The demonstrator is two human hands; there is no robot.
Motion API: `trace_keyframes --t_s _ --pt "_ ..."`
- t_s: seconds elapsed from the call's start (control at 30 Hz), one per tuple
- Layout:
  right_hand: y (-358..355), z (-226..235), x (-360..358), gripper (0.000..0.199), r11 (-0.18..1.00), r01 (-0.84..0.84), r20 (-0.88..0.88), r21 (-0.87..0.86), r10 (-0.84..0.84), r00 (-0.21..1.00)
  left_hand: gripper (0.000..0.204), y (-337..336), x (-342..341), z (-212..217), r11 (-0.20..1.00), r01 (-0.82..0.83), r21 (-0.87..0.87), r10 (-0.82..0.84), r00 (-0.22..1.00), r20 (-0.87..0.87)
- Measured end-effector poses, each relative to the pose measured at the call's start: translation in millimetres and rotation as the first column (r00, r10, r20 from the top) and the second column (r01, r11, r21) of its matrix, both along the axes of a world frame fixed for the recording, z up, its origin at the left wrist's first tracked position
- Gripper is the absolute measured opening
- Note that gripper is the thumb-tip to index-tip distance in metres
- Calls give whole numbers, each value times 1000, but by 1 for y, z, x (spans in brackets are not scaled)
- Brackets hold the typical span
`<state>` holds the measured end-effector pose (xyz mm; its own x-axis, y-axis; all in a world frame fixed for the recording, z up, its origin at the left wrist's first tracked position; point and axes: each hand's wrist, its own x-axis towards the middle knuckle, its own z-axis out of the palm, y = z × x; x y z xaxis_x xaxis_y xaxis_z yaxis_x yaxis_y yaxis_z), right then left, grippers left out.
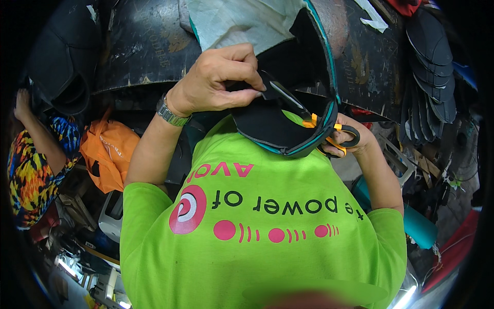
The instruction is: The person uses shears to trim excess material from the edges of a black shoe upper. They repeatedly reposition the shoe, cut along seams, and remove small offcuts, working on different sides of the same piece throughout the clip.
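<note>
My left hand (221, 77), with a metal-banded watch on the wrist, pinches an edge of dark material with thumb and fingertips. That edge belongs to a black sewn fabric piece (267, 126) with teal piping and a pale grey panel (242, 26), perhaps an unfinished bag. It hangs over the table edge against my green shirt. My right hand (350, 136) grips scissors (346, 135) by their black and orange handles. The blades lie inside the piece's opening and point toward my left fingertips. The right palm is partly hidden behind the handles and the fabric.
A worn black table (144, 56) lies ahead. Several curved black panels (432, 67) are stacked at the far right. More black fabric pieces (64, 51) lie at the left, above an orange bag (108, 152). Another person's arm (43, 126) shows at the left edge.
</note>
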<state>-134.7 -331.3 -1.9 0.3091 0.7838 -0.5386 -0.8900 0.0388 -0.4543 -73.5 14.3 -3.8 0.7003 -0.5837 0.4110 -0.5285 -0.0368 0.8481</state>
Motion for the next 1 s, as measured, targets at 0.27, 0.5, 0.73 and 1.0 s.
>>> trace_keyframes --t_s 0.27,0.5,0.73,1.0 --pt "2 4 -1 45 998 -26 4 -58 27 1000 9 3 -2 1 997 -64 -51 55 984 -169" --pt "-14 12 -2 57 995 -77 2 57 77 997 9 3 3 -5 991 -70 -111 47 979 -196" --pt "-14 6 3 59 992 -113 30 51 112 993 8 2 0 -6 988 -96 -125 59 960 -275" --pt "-9 -3 11 50 992 -112 59 60 108 992 8 4 3 -5 994 -28 -103 14 991 -134"
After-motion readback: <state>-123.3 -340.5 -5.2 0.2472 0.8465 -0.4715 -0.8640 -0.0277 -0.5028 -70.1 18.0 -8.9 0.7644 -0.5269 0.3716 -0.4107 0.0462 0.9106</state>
